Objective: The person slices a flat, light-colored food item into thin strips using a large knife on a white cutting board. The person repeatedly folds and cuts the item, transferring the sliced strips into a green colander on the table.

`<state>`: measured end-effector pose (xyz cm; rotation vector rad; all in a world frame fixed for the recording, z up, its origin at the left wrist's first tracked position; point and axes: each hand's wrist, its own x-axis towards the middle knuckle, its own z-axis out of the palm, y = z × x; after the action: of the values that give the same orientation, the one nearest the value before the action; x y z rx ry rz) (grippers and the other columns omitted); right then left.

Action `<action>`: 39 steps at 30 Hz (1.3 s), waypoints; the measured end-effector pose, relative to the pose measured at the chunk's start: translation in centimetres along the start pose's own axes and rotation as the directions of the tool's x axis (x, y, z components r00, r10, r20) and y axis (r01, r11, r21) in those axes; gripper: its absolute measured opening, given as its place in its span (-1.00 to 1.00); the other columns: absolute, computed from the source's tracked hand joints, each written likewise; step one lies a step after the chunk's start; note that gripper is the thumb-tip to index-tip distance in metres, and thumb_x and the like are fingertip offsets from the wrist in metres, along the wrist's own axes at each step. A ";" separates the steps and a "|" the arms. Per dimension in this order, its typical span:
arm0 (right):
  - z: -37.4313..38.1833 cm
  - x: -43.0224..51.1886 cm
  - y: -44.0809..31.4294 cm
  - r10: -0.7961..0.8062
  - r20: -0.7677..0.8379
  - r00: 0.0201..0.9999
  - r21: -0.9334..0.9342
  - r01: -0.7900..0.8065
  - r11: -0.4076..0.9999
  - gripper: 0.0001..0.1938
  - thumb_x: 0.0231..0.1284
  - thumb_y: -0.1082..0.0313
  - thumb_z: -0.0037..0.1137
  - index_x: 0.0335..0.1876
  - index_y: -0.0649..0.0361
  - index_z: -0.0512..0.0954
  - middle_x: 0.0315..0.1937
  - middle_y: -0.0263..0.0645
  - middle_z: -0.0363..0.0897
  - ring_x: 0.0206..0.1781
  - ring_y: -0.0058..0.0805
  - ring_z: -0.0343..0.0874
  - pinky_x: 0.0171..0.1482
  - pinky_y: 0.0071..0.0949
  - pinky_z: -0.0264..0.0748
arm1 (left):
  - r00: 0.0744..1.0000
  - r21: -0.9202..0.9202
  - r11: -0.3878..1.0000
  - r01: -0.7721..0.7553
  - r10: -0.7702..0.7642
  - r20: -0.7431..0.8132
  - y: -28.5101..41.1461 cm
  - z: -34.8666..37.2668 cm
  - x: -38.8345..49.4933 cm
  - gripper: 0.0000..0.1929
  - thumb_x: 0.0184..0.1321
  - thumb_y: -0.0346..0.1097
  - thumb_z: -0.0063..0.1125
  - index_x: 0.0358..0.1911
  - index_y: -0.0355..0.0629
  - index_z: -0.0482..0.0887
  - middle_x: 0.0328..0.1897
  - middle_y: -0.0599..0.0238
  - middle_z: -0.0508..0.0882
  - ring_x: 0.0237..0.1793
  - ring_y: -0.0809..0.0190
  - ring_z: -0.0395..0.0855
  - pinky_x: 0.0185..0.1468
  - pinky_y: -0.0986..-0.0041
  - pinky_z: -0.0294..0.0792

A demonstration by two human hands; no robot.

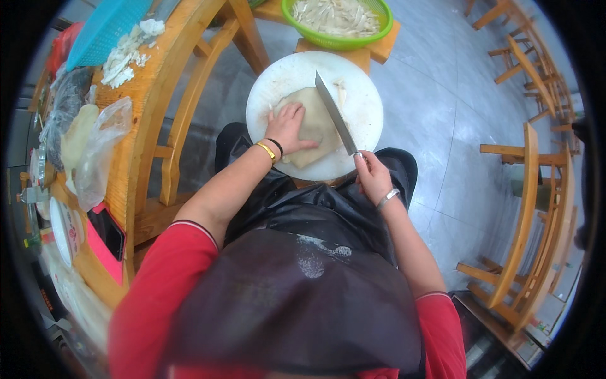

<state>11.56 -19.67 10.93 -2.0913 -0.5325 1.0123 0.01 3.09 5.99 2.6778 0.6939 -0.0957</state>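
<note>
A round white chopping board (364, 90) sits in front of me, by my knees. On it lies a broad, flat, pale beige sheet of food (322, 130), whose exact kind I cannot tell. My left hand (289, 128) presses down on the sheet, thumb spread from the fingers. My right hand (373, 173) grips the handle of a cleaver (336, 113). Its long blade runs up and left along the sheet's right edge; whether it touches the board I cannot tell. A few thin pale scraps (341, 91) lie to the right of the blade.
Beyond the board, a green plastic basket (338, 42) holds many pale strips. At left, a wooden table (142, 113) bears white scraps (120, 61), a blue basket (104, 33), plastic bags (104, 151) and a phone (108, 234). Wooden chairs (516, 227) line the right.
</note>
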 end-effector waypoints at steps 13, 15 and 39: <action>-2.6 2.1 1.2 0.024 0.009 1.000 -0.056 -0.023 0.998 -0.60 0.31 0.04 -0.01 0.10 0.13 0.49 -0.58 -0.29 0.50 -0.63 -0.58 0.46 -0.51 -0.54 0.45 | 0.972 0.155 0.982 -0.111 0.140 -0.187 -4.9 2.3 -2.2 -0.36 0.19 0.05 0.02 0.28 -0.16 0.31 0.47 0.15 0.12 0.48 0.05 -0.03 0.45 0.01 -0.22; -2.8 2.0 0.7 0.065 0.040 0.997 -0.001 -0.065 0.998 -0.61 0.31 0.04 -0.01 0.09 0.13 0.49 -0.60 -0.32 0.48 -0.64 -0.60 0.44 -0.52 -0.55 0.43 | 0.982 0.149 0.985 -0.083 0.106 -0.155 -4.5 1.8 -1.9 -0.32 0.18 0.08 0.02 0.28 -0.21 0.30 0.47 0.07 0.11 0.47 0.02 -0.03 0.46 0.03 -0.22; 2.0 -1.0 -1.4 -0.213 0.021 0.977 -0.223 0.213 0.951 -0.64 0.35 0.11 -0.15 0.13 0.13 0.40 -0.35 0.10 0.61 -0.23 0.10 0.59 -0.15 -0.12 0.51 | 0.999 0.127 0.991 0.046 -0.045 -0.011 0.2 1.4 0.0 -0.04 0.01 0.21 0.20 0.27 -0.50 0.18 0.45 -0.27 0.01 0.48 -0.27 -0.23 0.48 0.06 -0.32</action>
<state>9.32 -18.56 11.66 -2.1721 -0.8864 0.8562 0.15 2.38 4.78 2.7849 0.7756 -0.1453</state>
